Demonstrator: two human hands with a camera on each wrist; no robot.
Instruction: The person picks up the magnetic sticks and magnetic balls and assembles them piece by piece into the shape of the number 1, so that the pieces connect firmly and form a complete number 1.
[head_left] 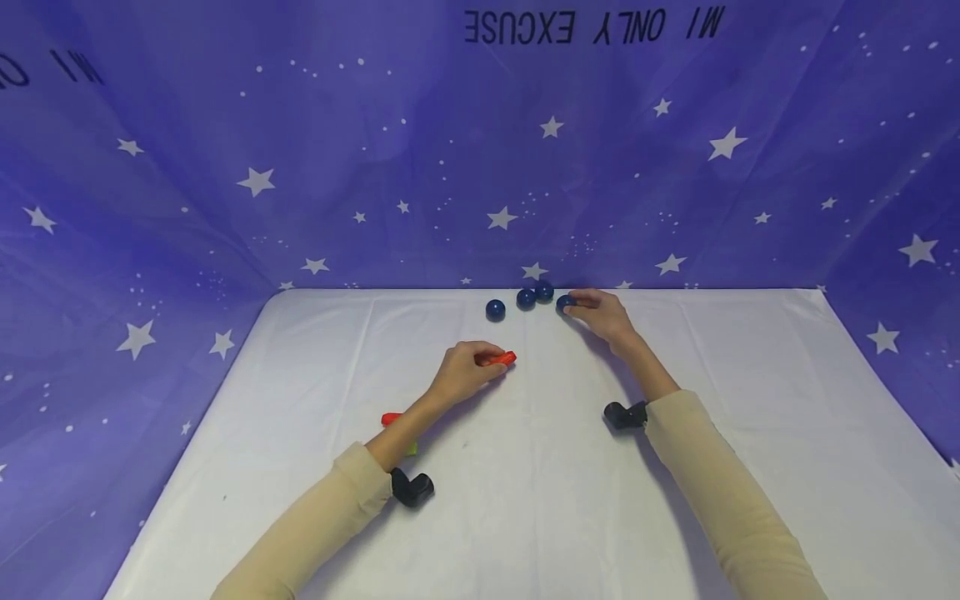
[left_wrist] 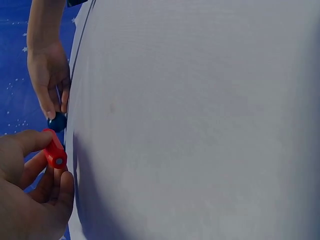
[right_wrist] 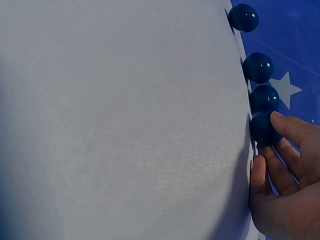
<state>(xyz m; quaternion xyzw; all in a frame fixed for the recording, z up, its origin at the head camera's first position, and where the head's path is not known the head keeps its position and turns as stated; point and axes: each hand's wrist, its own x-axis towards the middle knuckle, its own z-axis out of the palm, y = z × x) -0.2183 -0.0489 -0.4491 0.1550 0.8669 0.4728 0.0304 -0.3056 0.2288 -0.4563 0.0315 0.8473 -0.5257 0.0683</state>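
The left hand (head_left: 463,372) pinches a red piece (head_left: 501,359) over the middle of the white table; in the left wrist view that red piece (left_wrist: 55,151) sits between thumb and fingers of the left hand (left_wrist: 35,185). At the table's back edge the right hand (head_left: 602,317) holds a dark blue ball (head_left: 566,305) between thumb and fingers. The right wrist view has the right hand (right_wrist: 290,175) on this ball (right_wrist: 264,129), at the end of a row of similar balls. To its left in the head view are three more blue balls (head_left: 543,291), (head_left: 526,299), (head_left: 495,311).
Another red piece (head_left: 391,419) and a green piece (head_left: 411,449) lie partly hidden by the left forearm. Black wrist-worn devices (head_left: 412,488), (head_left: 624,415) stick out at both cuffs. Purple star-printed cloth (head_left: 450,150) stands behind and beside the white table (head_left: 525,500).
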